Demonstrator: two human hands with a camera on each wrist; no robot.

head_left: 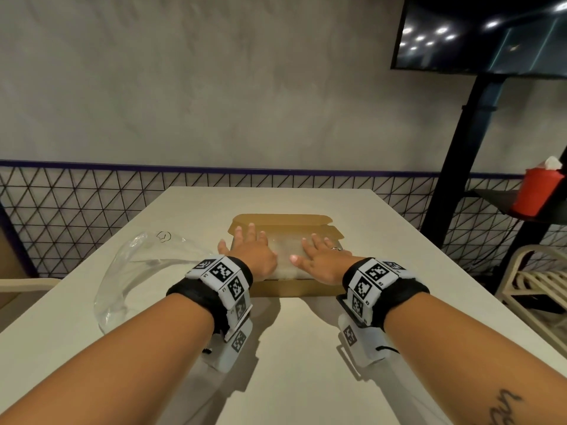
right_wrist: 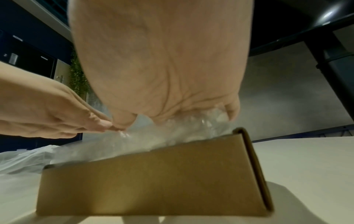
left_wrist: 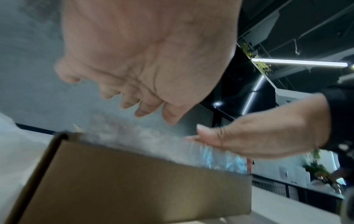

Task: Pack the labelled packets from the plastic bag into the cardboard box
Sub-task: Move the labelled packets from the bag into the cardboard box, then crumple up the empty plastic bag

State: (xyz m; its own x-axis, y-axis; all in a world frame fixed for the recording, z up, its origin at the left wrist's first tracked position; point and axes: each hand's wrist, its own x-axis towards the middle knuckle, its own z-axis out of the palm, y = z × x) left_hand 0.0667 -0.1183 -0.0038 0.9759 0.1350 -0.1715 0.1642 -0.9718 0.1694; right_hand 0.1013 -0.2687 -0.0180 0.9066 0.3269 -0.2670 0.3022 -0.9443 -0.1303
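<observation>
Cardboard box (head_left: 294,286) sits mid-table with its lid flap folded back toward the far edge, and both hands are down on top of the contents. Left hand (head_left: 251,253) is spread flat, fingers straight and fanned, palm pressing the clear packets (head_left: 287,256) into the box; right hand (head_left: 322,259) does the same just beside it, fingers extended, nothing pinched or gripped by either one. From the wrist views the packets mound up above the front wall of the box, a crinkly transparent heap, and I can't read any labels on them from here. Off to the left lies the plastic bag (head_left: 132,271), collapsed and see-through on the table (head_left: 291,363); whether anything is left inside it is hard to say. So, judging by this, the packing looks close to finished and the job now is getting the pile to sit low enough. Here's the danger: slick plastic under flat palms wants to squirt sideways, and a packet could slide out over the front wall or the open left side. Push too hard and the light box may skid or its thin walls bow outward. Ease off too soon and the springy heap could rise again and keep the lid from folding shut.
</observation>
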